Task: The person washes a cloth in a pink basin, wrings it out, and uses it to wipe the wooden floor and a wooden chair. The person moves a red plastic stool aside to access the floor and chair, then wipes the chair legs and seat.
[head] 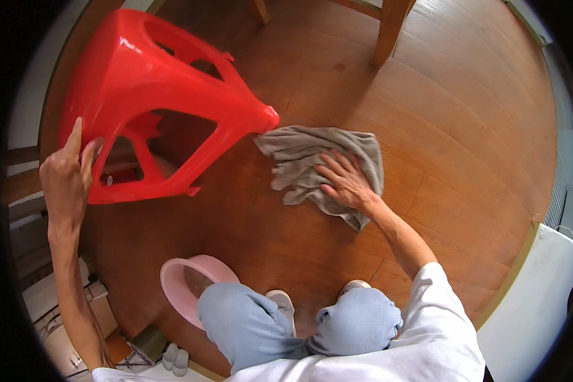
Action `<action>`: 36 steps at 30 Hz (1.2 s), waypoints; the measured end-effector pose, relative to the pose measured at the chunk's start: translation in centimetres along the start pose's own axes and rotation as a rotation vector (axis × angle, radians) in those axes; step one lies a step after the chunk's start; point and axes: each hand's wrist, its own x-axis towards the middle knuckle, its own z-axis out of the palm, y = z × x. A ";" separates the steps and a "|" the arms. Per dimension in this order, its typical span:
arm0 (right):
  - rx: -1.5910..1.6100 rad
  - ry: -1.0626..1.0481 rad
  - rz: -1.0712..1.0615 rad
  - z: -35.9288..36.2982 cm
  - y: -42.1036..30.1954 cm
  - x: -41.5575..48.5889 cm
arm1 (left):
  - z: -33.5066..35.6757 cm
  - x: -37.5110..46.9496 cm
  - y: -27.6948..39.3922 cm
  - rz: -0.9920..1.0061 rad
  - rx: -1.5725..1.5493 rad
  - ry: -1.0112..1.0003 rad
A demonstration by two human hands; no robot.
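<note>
On the left, my left hand grips a red plastic stool near its seat end, with the index finger stretched along the surface. The stool is tipped on its side, its legs pointing right. One leg end comes close to a grey cloth spread in folds on the wood-look floor. My right hand presses flat on this cloth, fingers spread. Its palm side is hidden.
Beside my left knee is a pink plastic basin, partly behind my leg. A wooden furniture leg stands at the top. Grey slippers lie at lower left, near boxes and cables. A white panel borders the floor at right.
</note>
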 end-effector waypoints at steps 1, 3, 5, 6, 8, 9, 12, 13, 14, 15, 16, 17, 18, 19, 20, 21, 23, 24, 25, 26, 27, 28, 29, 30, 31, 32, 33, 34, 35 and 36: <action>-0.102 -0.014 0.099 -1.2 0.9 -1.0 | 0.0 0.0 0.2 -0.018 0.001 -0.005; -0.081 0.068 0.036 -2.3 1.6 -0.5 | 0.1 -0.3 0.6 -0.104 -0.014 -0.044; -0.102 0.057 0.065 -2.4 2.0 2.4 | 0.0 -0.7 1.1 -0.075 -0.060 0.038; -0.104 0.159 0.033 -2.2 2.7 5.2 | -0.1 -0.8 1.3 -0.095 -0.056 0.029; -0.145 0.237 0.030 -1.6 4.2 11.1 | -0.3 -1.1 1.6 -0.149 -0.046 -0.022; -0.179 0.320 0.006 -1.4 5.1 14.4 | -0.2 -1.1 1.5 -0.146 -0.063 -0.028; -0.210 0.312 0.134 -1.7 7.5 22.1 | -0.3 -1.2 1.5 -0.180 -0.168 -0.031; -0.208 0.315 0.190 -1.9 7.9 24.5 | -0.3 -1.2 1.5 -0.165 -0.112 -0.009; -0.210 0.276 0.271 -2.2 8.2 26.0 | -0.3 -1.2 1.5 -0.166 -0.113 -0.017; -0.196 0.240 0.305 -2.6 8.8 27.3 | -0.3 -1.2 1.6 -0.170 -0.111 -0.019; -0.184 0.229 0.299 -2.9 9.2 27.8 | -0.3 -1.3 1.7 -0.236 -0.164 -0.053; -0.152 0.191 0.291 -3.1 9.7 28.1 | -0.2 -1.4 1.8 -0.178 -0.144 -0.024; -0.166 0.224 0.265 -3.3 10.2 28.0 | -0.1 -1.5 1.8 -0.165 -0.145 -0.006; -0.162 0.250 0.227 -3.2 10.7 27.7 | 0.1 -1.7 1.8 -0.159 -0.189 0.012; -0.155 0.259 0.196 -3.1 11.2 27.2 | 0.3 -1.8 1.5 -0.154 -0.165 0.030; -0.191 0.328 0.173 -2.9 11.7 26.7 | 0.7 -1.9 1.1 -0.151 -0.176 0.051; -0.288 0.326 0.204 -2.5 12.2 25.7 | 1.6 -2.4 -0.3 -0.165 -0.172 0.058; -0.285 0.365 0.186 -2.3 12.2 25.1 | 2.2 -2.5 -1.5 -0.176 -0.162 0.045; -0.319 0.407 0.156 -2.2 12.1 24.1 | 2.7 -2.7 -2.8 -0.205 -0.200 0.023; -0.276 0.417 0.140 -2.3 12.1 23.0 | 3.7 -2.7 -4.0 -0.096 -0.197 0.110; -0.214 0.445 0.100 -2.5 12.1 22.2 | 4.5 -2.8 -5.4 -0.148 -0.155 0.074; -0.231 0.328 0.179 -2.8 12.1 19.7 | 5.1 -3.2 -6.4 -0.174 -0.163 0.035; -0.222 0.270 0.216 -2.9 12.1 17.7 | 6.0 -3.8 -8.0 -0.216 -0.207 -0.008; -0.303 0.173 0.310 -4.1 13.4 13.2 | 6.2 -4.2 -8.2 -0.202 -0.242 -0.025; -0.335 0.118 0.376 -4.4 13.7 9.9 | 6.6 -5.2 -9.1 -0.183 -0.153 -0.012; -0.334 0.134 0.430 -4.6 15.0 7.4 | 7.3 -5.2 -9.7 -0.170 -0.121 -0.005; -0.334 0.185 0.488 -5.0 16.3 4.9 | 7.9 -5.3 -10.2 -0.161 -0.171 0.001; -0.372 0.218 0.587 -5.2 17.2 2.8 | 8.6 -5.3 -10.9 -0.166 -0.105 0.010; -0.333 0.260 0.682 -5.0 17.6 1.2 | 9.1 -5.1 -11.4 -0.172 -0.127 0.014; -0.372 0.314 0.774 -4.4 17.5 0.2 | 9.9 -5.2 -12.3 -0.130 -0.138 0.026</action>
